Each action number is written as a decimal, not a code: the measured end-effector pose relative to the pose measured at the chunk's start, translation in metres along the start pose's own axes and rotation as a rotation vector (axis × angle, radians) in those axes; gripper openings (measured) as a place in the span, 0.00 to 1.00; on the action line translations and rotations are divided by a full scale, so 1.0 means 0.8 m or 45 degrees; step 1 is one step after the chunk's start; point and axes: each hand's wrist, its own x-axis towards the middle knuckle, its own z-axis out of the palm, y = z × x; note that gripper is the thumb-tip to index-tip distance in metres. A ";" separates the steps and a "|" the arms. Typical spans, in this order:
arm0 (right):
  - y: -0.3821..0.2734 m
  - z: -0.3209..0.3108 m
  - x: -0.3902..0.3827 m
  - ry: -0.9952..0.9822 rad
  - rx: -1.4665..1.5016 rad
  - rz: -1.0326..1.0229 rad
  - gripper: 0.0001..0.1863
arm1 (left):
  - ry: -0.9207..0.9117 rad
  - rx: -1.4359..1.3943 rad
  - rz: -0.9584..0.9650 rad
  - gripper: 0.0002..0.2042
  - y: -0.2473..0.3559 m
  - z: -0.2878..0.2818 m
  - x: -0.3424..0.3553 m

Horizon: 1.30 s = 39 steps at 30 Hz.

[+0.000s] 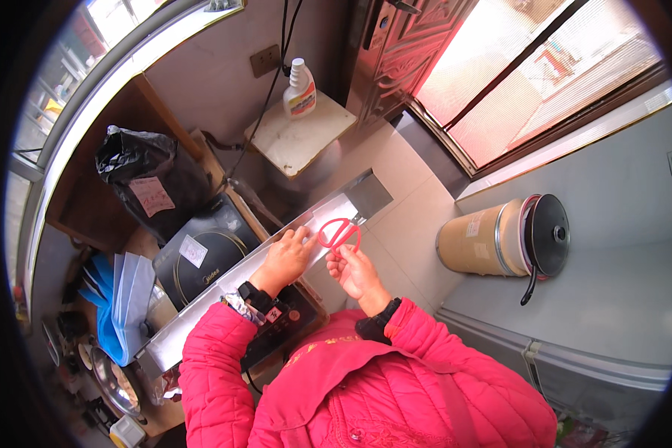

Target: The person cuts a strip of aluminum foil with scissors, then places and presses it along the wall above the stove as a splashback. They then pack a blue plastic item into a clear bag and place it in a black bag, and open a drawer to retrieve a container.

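My right hand (357, 275) is closed on a pair of scissors (338, 233) with red loop handles, pinching the lower loop. Their blades are hard to make out against the bright surface behind. My left hand (285, 257) lies just left of the scissors, its fingers stretched out over a long, shiny, silvery-white panel (224, 287). That panel slants from the lower left up to the middle, and its far end reaches out over the floor. Whether the left fingers press on it or only hover cannot be told. Both wrists carry dark bands.
Left of the panel are a black induction cooker (194, 257), a black plastic bag (153, 175) and blue-and-white folded sheets (123, 306). A white spray bottle (299, 93) stands on a small stool (299, 138). To the right are a brown drum (478, 237) and a black lidded pan (549, 235).
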 end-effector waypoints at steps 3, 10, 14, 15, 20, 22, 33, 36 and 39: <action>0.002 0.001 -0.005 0.021 0.050 0.028 0.06 | 0.057 0.014 0.004 0.16 0.002 -0.001 0.000; 0.003 -0.003 0.006 -0.019 0.057 -0.040 0.05 | -0.092 0.096 0.038 0.19 0.002 -0.005 0.004; -0.002 -0.004 0.022 -0.031 0.054 -0.055 0.03 | -0.087 0.078 0.031 0.19 0.005 -0.007 0.005; -0.003 -0.003 0.023 -0.029 0.059 -0.052 0.03 | -0.080 0.062 0.036 0.19 0.005 -0.007 0.005; -0.007 0.003 0.009 -0.003 0.020 -0.013 0.03 | -0.032 0.042 0.025 0.19 0.004 -0.008 0.003; -0.012 0.004 -0.002 0.010 -0.010 0.036 0.03 | 0.028 0.047 0.035 0.20 0.003 -0.007 0.002; -0.064 -0.033 -0.067 -0.298 -0.687 0.361 0.06 | -0.064 0.083 -0.019 0.19 0.008 -0.010 0.009; -0.094 -0.055 -0.075 -0.344 -1.183 0.209 0.07 | -0.083 0.029 -0.066 0.17 0.011 -0.015 0.011; -0.132 -0.068 -0.076 -0.414 -1.199 0.150 0.08 | -0.131 -0.032 -0.163 0.16 0.018 -0.028 0.014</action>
